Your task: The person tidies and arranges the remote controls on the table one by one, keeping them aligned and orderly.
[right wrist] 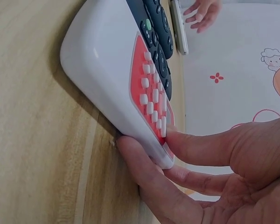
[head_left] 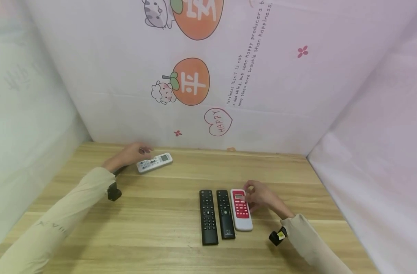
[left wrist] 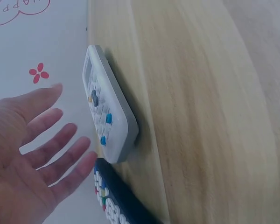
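Note:
At the far left of the table, my left hand (head_left: 133, 154) hovers beside a white remote control (head_left: 155, 163), fingers relaxed and apart from it in the left wrist view. A dark remote (left wrist: 119, 193) with pale buttons lies close by, mostly hidden under the forearm in the head view. On the right, my right hand (head_left: 262, 196) holds the upper end of a white remote with a red face (head_left: 242, 221), thumb on top and fingers at its edge. Left of it lie a slimmer black remote (head_left: 227, 224) and a larger black remote (head_left: 208, 224), roughly parallel.
The wooden table (head_left: 153, 217) ends at a white printed cloth (head_left: 263, 125) behind. More white cloth (head_left: 372, 144) hangs along both sides. Each wrist wears a small black camera, such as the one on the left sleeve (head_left: 114, 191).

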The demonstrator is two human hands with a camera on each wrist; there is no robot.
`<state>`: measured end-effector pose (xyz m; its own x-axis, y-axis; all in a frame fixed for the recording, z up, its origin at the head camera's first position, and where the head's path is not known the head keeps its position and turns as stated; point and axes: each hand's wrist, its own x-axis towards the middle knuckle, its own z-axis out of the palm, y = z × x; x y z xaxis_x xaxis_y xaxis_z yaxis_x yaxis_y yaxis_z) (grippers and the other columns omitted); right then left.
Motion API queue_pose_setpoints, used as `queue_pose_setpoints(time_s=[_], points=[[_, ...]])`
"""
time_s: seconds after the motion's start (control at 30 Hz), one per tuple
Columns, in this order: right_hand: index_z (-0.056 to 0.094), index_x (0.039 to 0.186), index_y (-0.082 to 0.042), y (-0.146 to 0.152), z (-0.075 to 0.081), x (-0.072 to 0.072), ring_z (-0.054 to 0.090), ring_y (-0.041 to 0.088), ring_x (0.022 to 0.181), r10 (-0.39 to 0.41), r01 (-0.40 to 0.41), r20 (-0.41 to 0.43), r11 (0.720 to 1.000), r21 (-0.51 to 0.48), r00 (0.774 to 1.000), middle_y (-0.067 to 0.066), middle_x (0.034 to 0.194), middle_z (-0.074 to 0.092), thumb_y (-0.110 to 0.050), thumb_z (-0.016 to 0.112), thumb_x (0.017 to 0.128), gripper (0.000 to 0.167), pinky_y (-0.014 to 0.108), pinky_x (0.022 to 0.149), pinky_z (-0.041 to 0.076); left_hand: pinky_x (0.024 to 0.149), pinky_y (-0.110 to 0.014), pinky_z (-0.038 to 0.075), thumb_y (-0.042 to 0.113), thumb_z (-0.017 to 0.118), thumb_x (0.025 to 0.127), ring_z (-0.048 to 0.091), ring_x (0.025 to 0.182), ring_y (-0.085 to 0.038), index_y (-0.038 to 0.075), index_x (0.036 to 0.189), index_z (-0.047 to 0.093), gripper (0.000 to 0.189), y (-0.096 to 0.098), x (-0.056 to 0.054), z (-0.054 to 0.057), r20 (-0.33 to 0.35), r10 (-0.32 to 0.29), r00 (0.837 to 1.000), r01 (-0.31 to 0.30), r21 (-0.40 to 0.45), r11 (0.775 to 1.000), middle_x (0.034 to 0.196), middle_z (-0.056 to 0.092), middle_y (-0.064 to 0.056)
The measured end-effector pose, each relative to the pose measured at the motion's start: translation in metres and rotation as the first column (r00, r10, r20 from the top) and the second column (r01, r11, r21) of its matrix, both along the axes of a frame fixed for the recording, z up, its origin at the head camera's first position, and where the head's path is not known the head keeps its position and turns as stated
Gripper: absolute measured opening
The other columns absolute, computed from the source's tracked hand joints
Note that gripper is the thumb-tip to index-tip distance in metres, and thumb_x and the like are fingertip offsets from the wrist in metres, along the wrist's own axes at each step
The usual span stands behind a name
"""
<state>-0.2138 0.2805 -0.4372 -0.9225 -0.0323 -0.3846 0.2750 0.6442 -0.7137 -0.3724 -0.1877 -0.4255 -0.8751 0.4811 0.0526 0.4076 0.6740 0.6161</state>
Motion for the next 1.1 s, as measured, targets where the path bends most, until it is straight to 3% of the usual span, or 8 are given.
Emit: queue_pose_setpoints(time_s=[0.23, 0.63, 1.0, 1.1], points=[[0.057, 0.123, 0.004, -0.002, 0.002, 0.001, 0.072, 0.028, 0.075, 0.0, 0.0, -0.004, 1.0, -0.001, 1.0, 0.021, 0.098, 0.065, 0.0, 0.071, 0.096, 0.03, 0.041, 0.065, 0.066, 0.106, -0.062, 0.05, 0.022, 0.073, 0.097, 0.062, 0.12, -0.046, -0.009, 0.137, 0.059, 0.052, 0.006, 0.0, 0.005, 0.076, -0.033, 0.997, 0.038, -0.062, 0.997, 0.129, 0.066, -0.031], [0.054, 0.13, 0.002, -0.002, 0.004, 0.006, 0.073, 0.027, 0.076, 0.013, -0.012, -0.023, 0.999, 0.034, 1.0, 0.021, 0.098, 0.066, 0.001, 0.07, 0.097, 0.036, 0.042, 0.063, 0.066, 0.107, -0.061, 0.048, 0.03, 0.072, 0.098, 0.062, 0.12, -0.043, -0.005, 0.132, 0.065, 0.049, 0.013, -0.007, -0.007, 0.108, -0.052, 0.993, 0.068, -0.147, 0.987, 0.127, 0.068, -0.026], [0.058, 0.125, 0.0, -0.005, 0.005, 0.005, 0.073, 0.025, 0.075, 0.052, -0.051, -0.023, 0.998, 0.046, 0.998, 0.019, 0.097, 0.069, -0.001, 0.068, 0.098, 0.028, 0.041, 0.063, 0.066, 0.094, -0.045, 0.058, 0.026, 0.075, 0.097, 0.066, 0.105, -0.032, -0.009, 0.135, 0.061, 0.053, 0.019, -0.001, -0.004, 0.198, 0.027, 0.98, 0.009, -0.18, 0.984, 0.122, 0.068, -0.026], [0.058, 0.125, 0.0, -0.006, 0.005, 0.005, 0.073, 0.026, 0.074, 0.049, -0.048, -0.021, 0.998, 0.043, 0.999, 0.019, 0.096, 0.069, -0.001, 0.069, 0.098, 0.029, 0.041, 0.063, 0.065, 0.096, -0.046, 0.058, 0.027, 0.077, 0.095, 0.067, 0.107, -0.033, -0.008, 0.135, 0.061, 0.056, 0.019, 0.001, -0.004, 0.209, 0.041, 0.977, 0.0, -0.192, 0.981, 0.124, 0.068, -0.027]])
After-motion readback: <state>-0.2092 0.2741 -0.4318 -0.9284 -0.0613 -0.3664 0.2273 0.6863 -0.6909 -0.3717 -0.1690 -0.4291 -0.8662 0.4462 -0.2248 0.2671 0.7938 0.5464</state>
